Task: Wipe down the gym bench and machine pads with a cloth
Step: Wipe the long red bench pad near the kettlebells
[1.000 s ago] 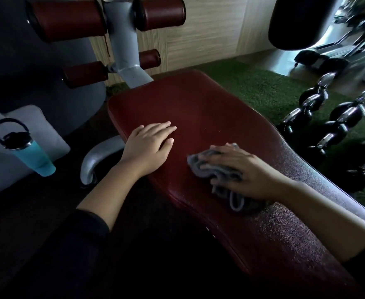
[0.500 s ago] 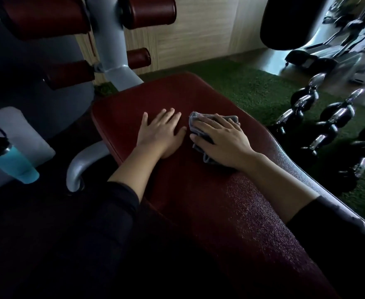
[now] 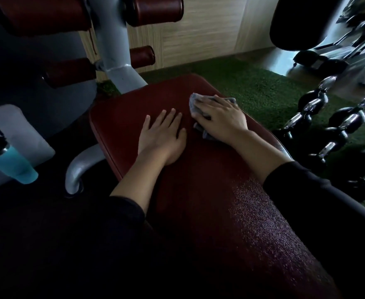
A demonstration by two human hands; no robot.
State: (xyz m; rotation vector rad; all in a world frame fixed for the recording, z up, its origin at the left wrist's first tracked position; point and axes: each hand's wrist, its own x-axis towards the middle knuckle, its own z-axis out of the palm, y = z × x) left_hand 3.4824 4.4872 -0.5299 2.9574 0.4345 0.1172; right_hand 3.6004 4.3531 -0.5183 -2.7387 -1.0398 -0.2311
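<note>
Bench (image 3: pixel 209 190): dark red pad, long and gently rounded at the edges, running from near the viewer up toward the grey post (image 3: pixel 114 50). Pebbled vinyl by the look, so likely slick under a damp cloth. Cloth (image 3: pixel 195 102): grey, bunched, soft, lying on the far right part of the pad under the right hand (image 3: pixel 222 119). Right hand spread flat on top, fingers straight, pressing rather than pinching. Left hand (image 3: pixel 162 137) flat too, palm down just beside it, holding nothing, bracing.

Best done with even pressure and overlapping strokes, carried right over the rounded edge and far end. Worth keeping the cloth spread, not wadded. Rollers (image 3: pixel 155 9) above, cylindrical, same red covering, not yet touched.
</note>
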